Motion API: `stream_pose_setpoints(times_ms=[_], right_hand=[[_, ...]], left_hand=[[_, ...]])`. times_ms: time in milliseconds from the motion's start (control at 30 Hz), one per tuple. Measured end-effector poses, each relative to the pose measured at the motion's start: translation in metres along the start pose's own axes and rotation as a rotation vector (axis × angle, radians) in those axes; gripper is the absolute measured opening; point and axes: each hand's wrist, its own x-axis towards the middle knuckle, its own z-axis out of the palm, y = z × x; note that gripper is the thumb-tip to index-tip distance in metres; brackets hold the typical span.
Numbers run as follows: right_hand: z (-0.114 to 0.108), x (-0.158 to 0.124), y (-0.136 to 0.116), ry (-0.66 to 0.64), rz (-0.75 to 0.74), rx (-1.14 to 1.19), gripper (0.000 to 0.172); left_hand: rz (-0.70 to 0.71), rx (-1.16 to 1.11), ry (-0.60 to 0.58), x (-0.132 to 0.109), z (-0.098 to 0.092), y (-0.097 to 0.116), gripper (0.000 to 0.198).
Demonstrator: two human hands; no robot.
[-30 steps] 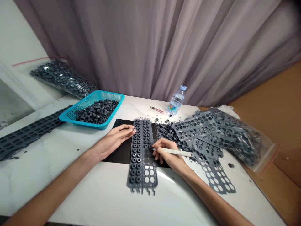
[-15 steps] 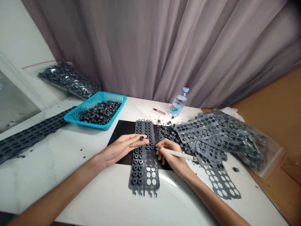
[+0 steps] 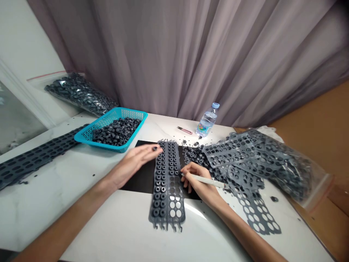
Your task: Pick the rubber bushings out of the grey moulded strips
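Observation:
Over the left side of a dark moulded rubber sheet (image 3: 167, 189), my left hand (image 3: 133, 160) pinches a small black rubber ring (image 3: 155, 148) at its fingertips. At the sheet's right edge, my right hand (image 3: 198, 176) grips a white pen-like tool (image 3: 209, 180) whose tip is largely hidden by the fingers. Thick rings fill the sheet's left columns and the far part of its right columns. Round holes show in the near right part. Underneath lies a black mat (image 3: 140, 181).
A blue basket (image 3: 109, 146) of black rings stands at the left, before a filled plastic bag (image 3: 79, 92). Another moulded sheet (image 3: 40, 154) lies far left. Pink snips (image 3: 184, 130) and a water bottle (image 3: 207, 122) are behind. Loose bits and punched sheets (image 3: 234, 149) lie right.
My left hand has drawn back to the left and slightly away from me, off the middle of the sheet, carrying the rubber ring. My right hand with the pen-like tool has hardly moved.

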Motion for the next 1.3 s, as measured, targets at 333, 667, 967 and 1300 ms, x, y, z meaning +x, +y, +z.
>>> stream_pose_setpoints(times_ms=[333, 667, 967, 1300], right_hand=[[-0.008, 0.000, -0.004, -0.071, -0.009, -0.025, 0.006], [-0.009, 0.001, -0.003, -0.104, -0.021, 0.010, 0.008], [-0.009, 0.002, 0.000, -0.121, -0.033, -0.033, 0.007], [-0.008, -0.002, -0.001, -0.095, -0.105, -0.211, 0.006]], left_hand=[[0.494, 1.073, 0.680, 0.031, -0.107, -0.001, 0.044], [0.579, 1.281, 0.653, 0.026, -0.078, -0.005, 0.038], [0.592, 1.068, -0.163, 0.000, 0.054, -0.015, 0.021], [0.404, 0.618, -0.044, 0.006, 0.060, -0.038, 0.020]])
